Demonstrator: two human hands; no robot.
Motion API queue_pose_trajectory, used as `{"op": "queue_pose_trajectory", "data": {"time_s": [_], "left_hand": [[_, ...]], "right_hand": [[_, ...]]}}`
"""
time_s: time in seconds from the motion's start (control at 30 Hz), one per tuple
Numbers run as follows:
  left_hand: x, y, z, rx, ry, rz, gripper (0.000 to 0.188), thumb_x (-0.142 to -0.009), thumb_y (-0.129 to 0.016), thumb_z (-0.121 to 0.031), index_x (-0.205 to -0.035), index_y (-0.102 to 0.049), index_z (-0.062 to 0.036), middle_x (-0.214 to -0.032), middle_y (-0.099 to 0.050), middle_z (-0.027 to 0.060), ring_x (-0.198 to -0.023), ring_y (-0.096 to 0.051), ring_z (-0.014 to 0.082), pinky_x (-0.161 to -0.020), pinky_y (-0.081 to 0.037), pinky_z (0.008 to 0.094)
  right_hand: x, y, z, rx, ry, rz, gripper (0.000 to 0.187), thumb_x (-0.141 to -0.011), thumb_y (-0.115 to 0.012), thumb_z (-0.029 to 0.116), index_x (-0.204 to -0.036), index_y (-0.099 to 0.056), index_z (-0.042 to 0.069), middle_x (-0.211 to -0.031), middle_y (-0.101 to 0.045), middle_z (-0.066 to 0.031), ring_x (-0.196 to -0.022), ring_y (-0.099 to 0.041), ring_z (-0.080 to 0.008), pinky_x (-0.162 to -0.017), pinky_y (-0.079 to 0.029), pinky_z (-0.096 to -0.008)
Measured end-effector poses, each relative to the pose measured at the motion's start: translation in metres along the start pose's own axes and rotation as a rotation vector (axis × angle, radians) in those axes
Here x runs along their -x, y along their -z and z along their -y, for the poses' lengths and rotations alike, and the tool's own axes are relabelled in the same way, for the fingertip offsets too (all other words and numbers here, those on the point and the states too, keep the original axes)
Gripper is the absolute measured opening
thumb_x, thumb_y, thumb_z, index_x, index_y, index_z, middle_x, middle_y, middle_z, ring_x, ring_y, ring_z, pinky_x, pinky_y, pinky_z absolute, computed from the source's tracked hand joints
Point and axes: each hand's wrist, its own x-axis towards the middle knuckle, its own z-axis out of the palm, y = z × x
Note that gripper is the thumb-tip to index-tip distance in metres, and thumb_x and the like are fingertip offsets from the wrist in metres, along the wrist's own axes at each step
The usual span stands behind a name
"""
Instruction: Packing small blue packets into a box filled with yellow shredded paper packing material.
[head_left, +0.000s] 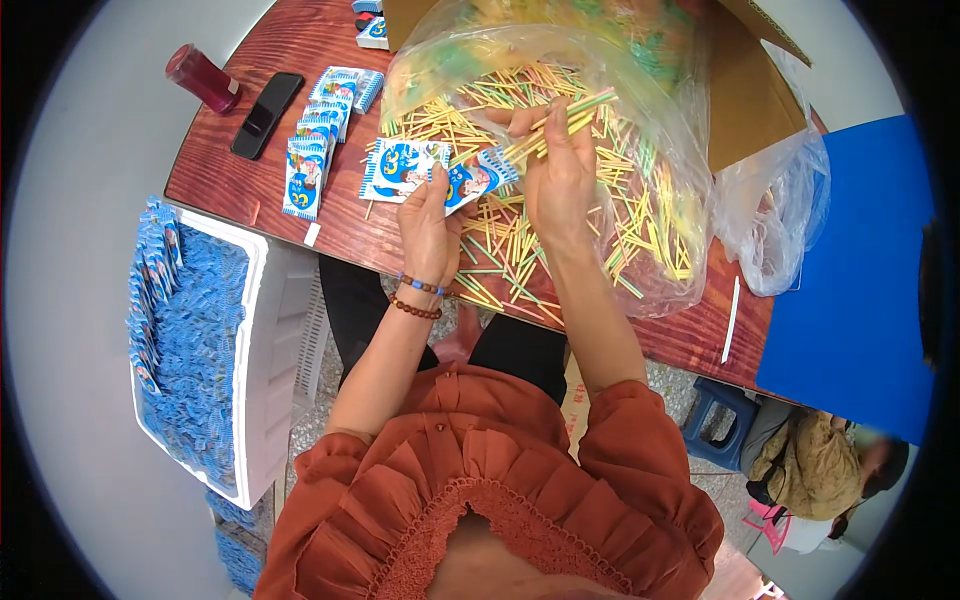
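Observation:
My left hand [428, 228] is closed on a small blue-and-white packet [402, 166], its thumb on top. A second blue-and-white packet [480, 176] is angled beside it, toward my right hand. My right hand [560, 180], raised over the pile, pinches a few thin yellow and pink sticks [580, 112] between thumb and fingers. Their lower ends reach the second packet's upper edge; whether they are inside it I cannot tell. Beneath both hands, a heap of thin yellow, green and pink sticks [505, 250] spreads over the table and into a clear plastic bag [610, 45].
A row of matching packets [305, 170] lies left on the red wood-grain table [230, 185], near a black phone [267, 116] and a red jar [203, 80]. A white foam box [250, 290] full of packets stands lower left. A cardboard box [745, 90] is behind the bag.

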Motion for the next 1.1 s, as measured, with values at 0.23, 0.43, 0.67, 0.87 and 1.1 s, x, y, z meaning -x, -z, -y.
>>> {"op": "queue_pose_trajectory", "data": {"time_s": [0.23, 0.43, 0.67, 0.87, 1.1], "left_hand": [[0.005, -0.004, -0.006, 0.003, -0.01, -0.001, 0.023, -0.098, -0.054, -0.025, -0.094, -0.065, -0.0045, -0.088, -0.067, 0.0029, -0.078, -0.065, 0.0106, -0.068, -0.054, 0.0281], [0.005, -0.003, -0.004, 0.046, -0.057, 0.008, 0.024, -0.098, -0.053, -0.024, -0.096, -0.064, -0.0028, -0.093, -0.068, 0.0044, -0.08, -0.065, 0.011, -0.07, -0.056, 0.0291], [0.003, -0.003, -0.005, 0.109, -0.065, 0.012, 0.024, -0.099, -0.052, -0.023, -0.102, -0.063, -0.0018, -0.097, -0.068, 0.0068, -0.085, -0.067, 0.0142, -0.074, -0.057, 0.0306], [0.0, 0.0, -0.005, 0.143, -0.046, 0.036, 0.026, -0.099, -0.051, -0.024, -0.11, -0.059, -0.0018, -0.104, -0.066, 0.0081, -0.092, -0.066, 0.0166, -0.079, -0.057, 0.0336], [-0.015, 0.015, -0.004, 0.461, 0.054, 0.091, 0.029, -0.096, -0.055, -0.023, -0.119, -0.053, -0.0046, -0.116, -0.061, 0.0092, -0.107, -0.059, 0.0215, -0.092, -0.051, 0.0417]], "right_hand": [[0.018, -0.014, -0.009, 0.088, 0.029, 0.028, 0.029, -0.103, -0.039, 0.032, -0.099, -0.046, 0.004, -0.093, -0.063, -0.0126, -0.106, -0.06, -0.0283, -0.097, -0.041, -0.041], [0.027, -0.02, -0.02, 0.294, 0.174, 0.024, 0.035, -0.103, -0.035, 0.027, -0.114, -0.054, -0.001, -0.107, -0.063, -0.0112, -0.116, -0.051, -0.0192, -0.098, -0.039, -0.0345], [0.033, -0.005, -0.03, 0.214, 0.004, 0.014, 0.034, -0.099, -0.041, 0.022, -0.114, -0.056, -0.004, -0.129, -0.054, -0.0157, -0.12, -0.047, -0.0218, -0.105, -0.032, -0.0345], [0.029, -0.007, -0.024, 0.279, 0.044, 0.134, 0.05, -0.099, -0.042, 0.034, -0.129, -0.047, -0.006, -0.136, -0.047, -0.0188, -0.127, -0.043, -0.0252, -0.109, -0.028, -0.0373], [0.013, 0.0, -0.021, 0.443, 0.039, 0.27, 0.064, -0.099, -0.041, 0.045, -0.14, -0.034, -0.004, -0.139, -0.042, -0.0188, -0.13, -0.04, -0.0266, -0.108, -0.03, -0.0367]]}}
